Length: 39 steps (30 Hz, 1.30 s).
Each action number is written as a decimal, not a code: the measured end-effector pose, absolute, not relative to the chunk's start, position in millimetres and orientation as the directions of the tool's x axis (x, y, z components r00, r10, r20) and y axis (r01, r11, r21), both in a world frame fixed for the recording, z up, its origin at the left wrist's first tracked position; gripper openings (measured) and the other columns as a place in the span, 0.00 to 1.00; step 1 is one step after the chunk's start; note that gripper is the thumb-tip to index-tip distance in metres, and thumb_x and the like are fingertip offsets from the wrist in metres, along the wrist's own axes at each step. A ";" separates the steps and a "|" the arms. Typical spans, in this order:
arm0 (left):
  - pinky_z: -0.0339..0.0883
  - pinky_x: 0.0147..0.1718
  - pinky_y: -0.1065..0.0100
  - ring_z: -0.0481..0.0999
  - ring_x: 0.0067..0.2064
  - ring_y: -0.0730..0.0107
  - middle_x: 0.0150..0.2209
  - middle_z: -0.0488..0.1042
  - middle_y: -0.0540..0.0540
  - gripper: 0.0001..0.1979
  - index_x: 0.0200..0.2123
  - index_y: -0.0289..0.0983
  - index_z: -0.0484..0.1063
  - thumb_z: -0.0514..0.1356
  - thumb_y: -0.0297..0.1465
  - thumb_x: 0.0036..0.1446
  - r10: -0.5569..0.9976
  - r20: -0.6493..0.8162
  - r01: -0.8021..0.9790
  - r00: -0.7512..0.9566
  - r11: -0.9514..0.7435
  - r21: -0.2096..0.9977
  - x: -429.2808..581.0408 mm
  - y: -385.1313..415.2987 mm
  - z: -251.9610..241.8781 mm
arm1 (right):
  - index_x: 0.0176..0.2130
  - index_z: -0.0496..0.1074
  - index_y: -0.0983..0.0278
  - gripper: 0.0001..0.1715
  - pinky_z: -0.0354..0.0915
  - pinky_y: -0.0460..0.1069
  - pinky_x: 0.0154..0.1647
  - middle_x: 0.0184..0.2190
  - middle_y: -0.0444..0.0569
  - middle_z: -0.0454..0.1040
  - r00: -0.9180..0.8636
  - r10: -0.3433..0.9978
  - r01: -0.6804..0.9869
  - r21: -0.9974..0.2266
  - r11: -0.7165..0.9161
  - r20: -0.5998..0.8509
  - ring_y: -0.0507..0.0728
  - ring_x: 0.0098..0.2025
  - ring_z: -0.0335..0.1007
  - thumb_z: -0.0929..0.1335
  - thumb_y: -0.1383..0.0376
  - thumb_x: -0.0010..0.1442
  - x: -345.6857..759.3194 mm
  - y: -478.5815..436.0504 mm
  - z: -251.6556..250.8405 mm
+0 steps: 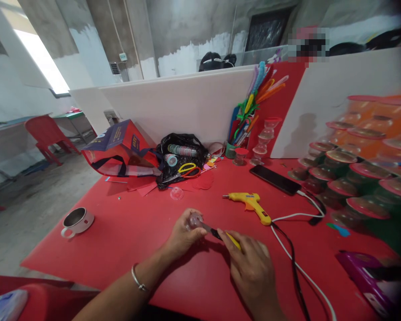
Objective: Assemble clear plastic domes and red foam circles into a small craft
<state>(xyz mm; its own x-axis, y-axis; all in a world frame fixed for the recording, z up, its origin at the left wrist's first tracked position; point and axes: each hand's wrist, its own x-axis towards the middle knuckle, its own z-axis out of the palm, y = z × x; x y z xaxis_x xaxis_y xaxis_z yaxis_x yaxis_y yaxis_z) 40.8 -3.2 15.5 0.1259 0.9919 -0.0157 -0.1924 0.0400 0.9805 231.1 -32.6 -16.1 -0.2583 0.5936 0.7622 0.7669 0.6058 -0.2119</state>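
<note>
Near the middle of the red table, my left hand (183, 234) is closed round a small clear plastic cup (195, 220). A yellow-handled utility knife (233, 240) is gripped in my right hand (252, 267), its blade pointing left against or very close to the cup. Where exactly the blade meets the plastic is too small to tell. Behind the hands lies a flat clear disc (177, 193). To the right of them rests a yellow glue gun (250, 203), nozzle facing left.
A mug (77, 222) stands at left. Scissors (187, 170) lie by a black plastic bag (180, 145) and a red bag (123, 147). A phone (274, 179), cables, stacked clear containers (342, 187) and a purple tool (364, 276) occupy the right. White boards (173, 104) border the back.
</note>
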 end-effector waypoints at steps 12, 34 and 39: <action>0.59 0.24 0.73 0.66 0.23 0.77 0.24 0.69 0.54 0.26 0.35 0.37 0.65 0.72 0.45 0.42 0.995 -0.022 -0.165 0.096 0.037 0.986 41.0 -4.5 15.5 | 0.57 0.69 0.58 0.28 0.61 0.52 0.43 0.41 0.51 0.76 -0.265 0.580 0.770 -0.193 0.608 0.770 0.56 0.43 0.71 0.61 0.77 0.63 229.9 -32.2 -13.9; 0.61 0.25 0.72 0.68 0.24 0.76 0.25 0.70 0.54 0.25 0.37 0.37 0.65 0.72 0.43 0.43 0.993 -0.031 -0.191 0.112 0.052 0.980 41.1 -4.1 13.5 | 0.53 0.71 0.62 0.23 0.60 0.52 0.43 0.41 0.51 0.76 -0.268 0.563 0.766 -0.181 0.617 0.782 0.56 0.43 0.70 0.61 0.78 0.64 228.9 -32.9 -10.3; 0.57 0.22 0.74 0.65 0.22 0.78 0.23 0.68 0.55 0.25 0.35 0.37 0.65 0.72 0.44 0.43 0.990 -0.034 -0.203 0.139 0.062 0.977 41.2 -4.0 13.9 | 0.53 0.72 0.63 0.22 0.60 0.52 0.43 0.41 0.52 0.75 -0.274 0.566 0.771 -0.174 0.613 0.777 0.56 0.43 0.69 0.61 0.78 0.64 229.9 -32.9 -12.6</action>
<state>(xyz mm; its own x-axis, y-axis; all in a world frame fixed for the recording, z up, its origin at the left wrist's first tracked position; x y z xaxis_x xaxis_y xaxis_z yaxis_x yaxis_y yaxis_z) 41.2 -4.0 13.9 0.1391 0.9897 -0.0337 -0.2027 0.0617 0.9773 229.9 -32.9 -12.6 -0.2744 0.5661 0.7773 0.7705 0.6131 -0.1744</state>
